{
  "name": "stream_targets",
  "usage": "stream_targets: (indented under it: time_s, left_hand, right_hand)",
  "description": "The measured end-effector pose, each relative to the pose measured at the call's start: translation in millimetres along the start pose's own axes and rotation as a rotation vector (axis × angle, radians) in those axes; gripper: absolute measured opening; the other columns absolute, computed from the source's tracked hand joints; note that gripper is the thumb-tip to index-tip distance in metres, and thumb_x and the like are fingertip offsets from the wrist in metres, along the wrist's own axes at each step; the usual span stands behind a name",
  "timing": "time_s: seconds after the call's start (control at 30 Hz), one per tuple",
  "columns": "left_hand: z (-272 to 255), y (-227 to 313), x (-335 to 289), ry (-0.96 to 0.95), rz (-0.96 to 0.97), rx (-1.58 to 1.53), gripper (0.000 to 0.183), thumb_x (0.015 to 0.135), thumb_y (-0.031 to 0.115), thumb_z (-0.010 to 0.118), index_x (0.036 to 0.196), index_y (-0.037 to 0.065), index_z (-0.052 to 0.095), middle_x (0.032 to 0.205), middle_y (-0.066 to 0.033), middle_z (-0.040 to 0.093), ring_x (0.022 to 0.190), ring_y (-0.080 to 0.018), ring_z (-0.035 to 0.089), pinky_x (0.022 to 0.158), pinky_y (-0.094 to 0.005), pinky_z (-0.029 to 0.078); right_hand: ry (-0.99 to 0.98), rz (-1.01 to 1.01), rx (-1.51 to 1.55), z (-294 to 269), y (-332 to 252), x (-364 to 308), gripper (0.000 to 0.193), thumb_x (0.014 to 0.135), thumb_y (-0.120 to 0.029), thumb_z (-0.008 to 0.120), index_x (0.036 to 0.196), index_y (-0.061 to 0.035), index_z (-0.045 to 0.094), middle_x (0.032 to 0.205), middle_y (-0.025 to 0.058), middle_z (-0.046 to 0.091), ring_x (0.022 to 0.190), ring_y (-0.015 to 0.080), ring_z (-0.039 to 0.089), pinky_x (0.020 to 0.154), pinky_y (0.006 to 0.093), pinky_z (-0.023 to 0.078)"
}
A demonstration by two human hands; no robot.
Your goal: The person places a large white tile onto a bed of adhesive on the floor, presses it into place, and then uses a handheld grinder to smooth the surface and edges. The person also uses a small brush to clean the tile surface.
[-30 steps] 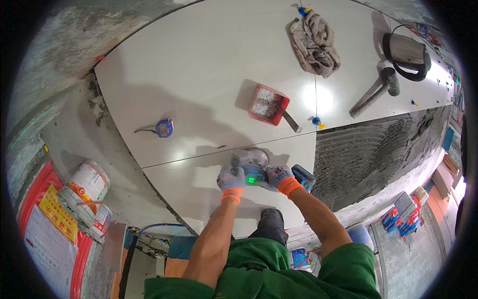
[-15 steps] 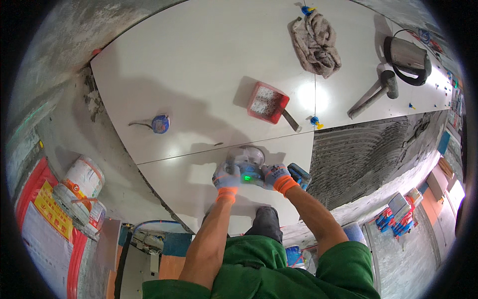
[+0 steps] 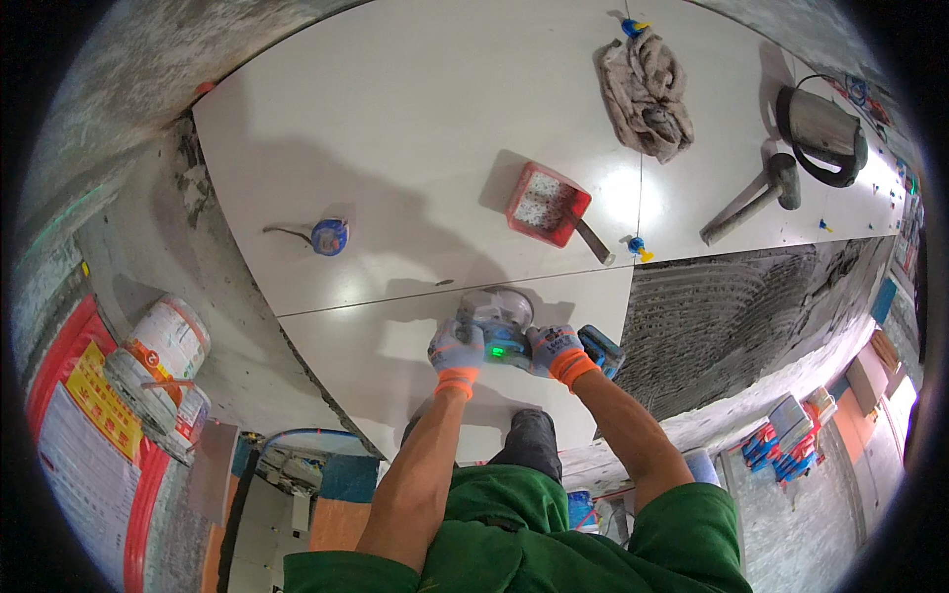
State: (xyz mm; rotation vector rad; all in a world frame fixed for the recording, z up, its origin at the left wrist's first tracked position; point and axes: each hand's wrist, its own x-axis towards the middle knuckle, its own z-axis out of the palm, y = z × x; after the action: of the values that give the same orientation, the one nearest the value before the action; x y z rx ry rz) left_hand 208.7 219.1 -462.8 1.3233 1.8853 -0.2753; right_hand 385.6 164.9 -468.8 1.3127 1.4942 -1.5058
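On the near pale floor tile (image 3: 395,371) stands a round, clear-rimmed power tool, which looks like a tile vibrator (image 3: 494,314), with a lit green display. Gloved in grey with an orange cuff, my left hand (image 3: 456,349) is closed on its left side. In a matching glove, my right hand (image 3: 556,350) grips the opposite side, beside a blue-and-black battery (image 3: 601,353). The tool's underside and the grips inside my fingers are hidden. Beyond lie a blue tape measure (image 3: 329,236) and a red box (image 3: 540,203) of white material, with a flat handle leaning out.
A crumpled cloth (image 3: 647,99), a mallet (image 3: 766,198) and a metal kettle (image 3: 822,128) rest on the far tiles. Ridged grey mortar (image 3: 732,316) borders the tile on the right. Small blue-and-yellow tile levelers (image 3: 641,249) mark the joints. White buckets (image 3: 163,356) stand left.
The view has shifted slightly, so the tiles and objects sit a little farther right. Both hands keep their hold on the tool, which stays at about the same place on the tile.
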Motion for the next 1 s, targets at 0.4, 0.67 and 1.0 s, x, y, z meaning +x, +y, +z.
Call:
stream_targets:
  time_s: [0.4,0.67,1.0]
  left_hand:
    - [0,0,3,0.043,-0.001,0.057,0.04,0.074,0.04,0.058,0.093,0.006,0.064,0.092,-0.0169,0.065,0.09,-0.0361,0.06,0.081,-0.0425,0.047]
    - [-7,12,4,0.055,-0.015,0.012,0.041,0.075,0.043,0.056,0.088,0.005,0.066,0.088,-0.0178,0.066,0.083,-0.0353,0.062,0.074,-0.0424,0.049]
    - [-21,8,6,0.016,0.051,0.076,0.048,0.073,0.041,0.061,0.098,0.0,0.063,0.098,-0.0215,0.064,0.095,-0.0368,0.061,0.081,-0.0416,0.048]
  right_hand:
    - [0.174,0.01,0.062,-10,-5,-8,0.042,0.072,-0.036,0.058,0.105,-0.01,0.059,0.09,0.0145,0.066,0.087,0.0318,0.064,0.075,0.0429,0.049]
    - [0.194,0.077,-0.019,-19,-14,-21,0.049,0.08,-0.049,0.05,0.108,-0.0095,0.06,0.096,0.0145,0.066,0.09,0.0312,0.063,0.08,0.0417,0.048]
    - [0.523,0.154,0.195,20,-39,-18,0.071,0.08,-0.069,0.039,0.115,-0.0099,0.057,0.101,0.0134,0.065,0.099,0.0305,0.06,0.087,0.0399,0.044]
